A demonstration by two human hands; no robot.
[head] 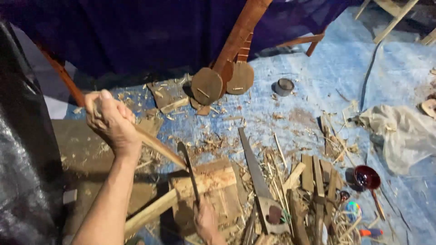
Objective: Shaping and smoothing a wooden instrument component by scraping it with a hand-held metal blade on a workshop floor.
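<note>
My left hand (pixel 112 121) grips the top end of a long thin wooden stick (pixel 156 146) that slants down to the right, its lower tip resting on a wooden block (pixel 218 178). My right hand (pixel 205 221), low in the view, holds the handle of a dark curved blade (pixel 188 168) whose edge lies against the stick near its lower end. The block lies across a pale wooden beam (pixel 150 211) on the ground.
A handsaw (pixel 255 174) lies right of the block among shavings and wood strips (pixel 318 177). Two long-necked wooden instrument bodies (pixel 222 79) lean at the back. A tape roll (pixel 284 86), a dark red ladle (pixel 368 178), crumpled plastic (pixel 404 129) and blue tarp (pixel 327 68) surround them.
</note>
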